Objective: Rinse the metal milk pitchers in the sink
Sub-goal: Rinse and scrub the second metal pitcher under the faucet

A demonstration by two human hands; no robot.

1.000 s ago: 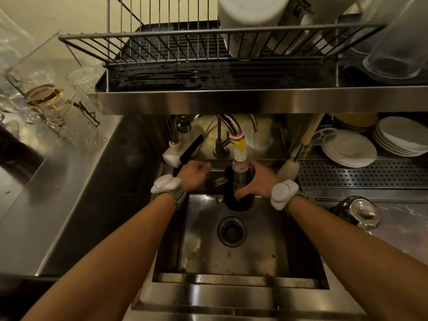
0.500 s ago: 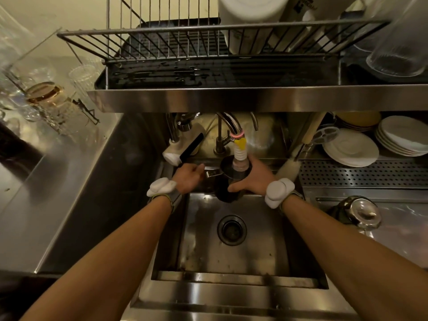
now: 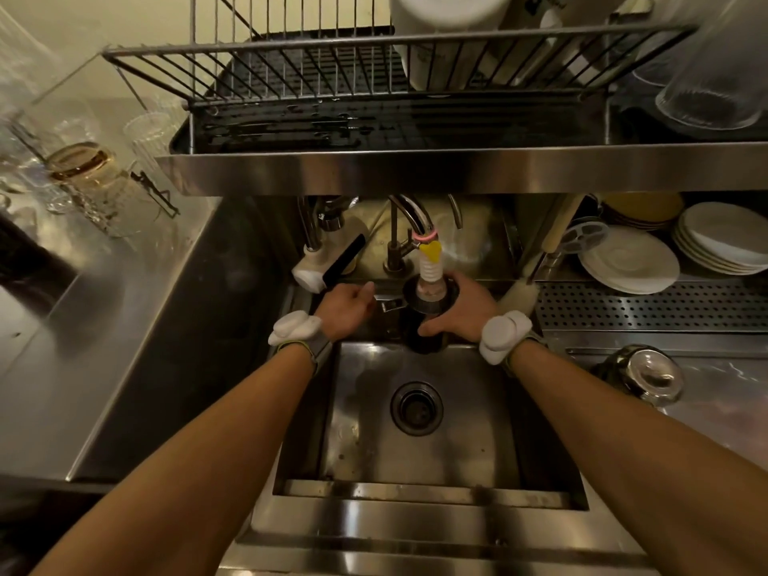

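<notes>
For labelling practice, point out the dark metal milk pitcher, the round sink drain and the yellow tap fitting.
dark metal milk pitcher (image 3: 423,343), head view, lower wall.
round sink drain (image 3: 417,408), head view, centre.
yellow tap fitting (image 3: 430,252), head view, middle.

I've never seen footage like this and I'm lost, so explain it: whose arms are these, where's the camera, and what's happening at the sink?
No machine here: a person works bare-handed, filmed by one camera worn on the head, looking down. The right hand grips a metal pitcher over the sink, its mouth right under the tap's ribbed hose. The left hand sits beside the pitcher's handle; whether it holds it, I cannot tell. White bands sit on both wrists. Plates are stacked to the right, glasses stand to the left, and a wire rack sits on the shelf above.
</notes>
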